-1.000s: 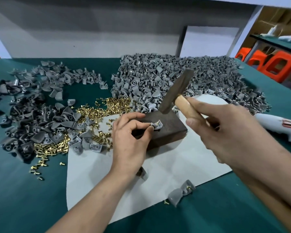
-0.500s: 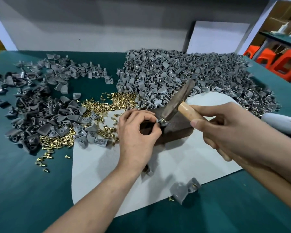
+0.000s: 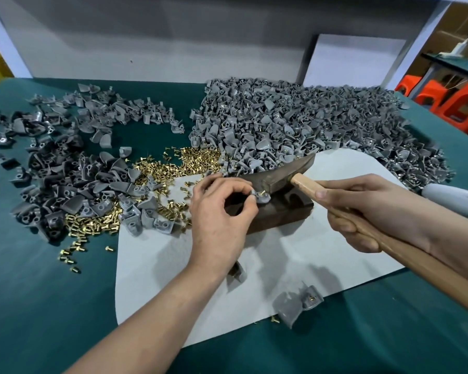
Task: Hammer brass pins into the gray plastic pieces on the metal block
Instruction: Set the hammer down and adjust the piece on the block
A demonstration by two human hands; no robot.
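We see the left hand [image 3: 222,211] reaching in from the lower left, palm down and wrist bent a little. Its thumb and forefinger pinch a gray plastic piece [image 3: 264,198] that sits on the near left corner of the metal block [image 3: 281,214], and the other fingers arch loosely above it. A brass pin [image 3: 261,190] stands upright in that piece. The right hand [image 3: 368,211] comes in from the right with its fingers wrapped tightly round the wooden handle of the hammer [image 3: 281,171], close behind the head. The handle runs back under the forearm toward the lower right. The dark hammer head tilts down to the left with its face just over the pin, and we cannot tell whether it touches. The block rests on a white sheet [image 3: 322,265] laid on the green table [image 3: 38,306]. The block's far edge meets the large heap of gray pieces [image 3: 295,122], which crowds the sheet's far side. Loose brass pins [image 3: 189,160] and a darker pile of pieces [image 3: 52,179] lie beside the left hand and spill over the sheet's left edge. Between the two forearms a broad stretch of sheet shows, with one stray piece [image 3: 236,273] by the left wrist and another [image 3: 295,306] at the sheet's near edge. A white tool [image 3: 449,197] lies on the table beyond the right wrist.
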